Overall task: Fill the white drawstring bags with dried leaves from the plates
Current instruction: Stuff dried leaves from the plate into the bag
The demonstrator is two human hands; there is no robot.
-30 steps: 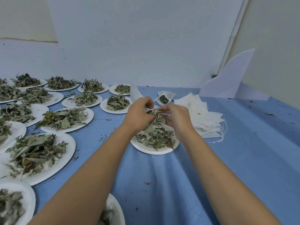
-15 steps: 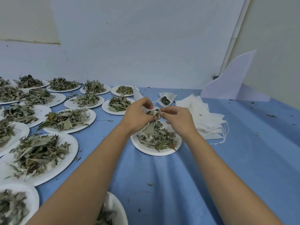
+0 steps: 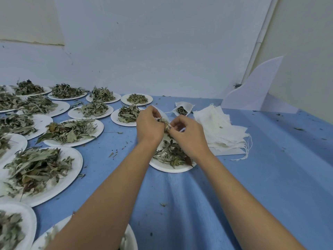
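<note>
My left hand (image 3: 148, 126) and my right hand (image 3: 188, 135) meet above a white paper plate (image 3: 171, 168) of dried leaves (image 3: 171, 152). Between them they pinch the mouth of a small white drawstring bag (image 3: 165, 122) with leaves sticking out of it; most of the bag is hidden by my fingers. A stack of flat white bags (image 3: 219, 130) lies just right of the plate, strings trailing off its right side. One opened bag with leaves inside (image 3: 182, 109) sits behind my hands.
Many white plates heaped with dried leaves cover the left of the blue tablecloth (image 3: 261, 177), the nearest large one (image 3: 41, 170) at left. Another plate (image 3: 128, 237) sits under my left forearm. A white board (image 3: 255, 91) leans in the back right corner. Leaf crumbs are scattered about.
Both hands stay over the plate, working at the bag's mouth; they have drawn slightly closer together, and the view has shifted a little.
</note>
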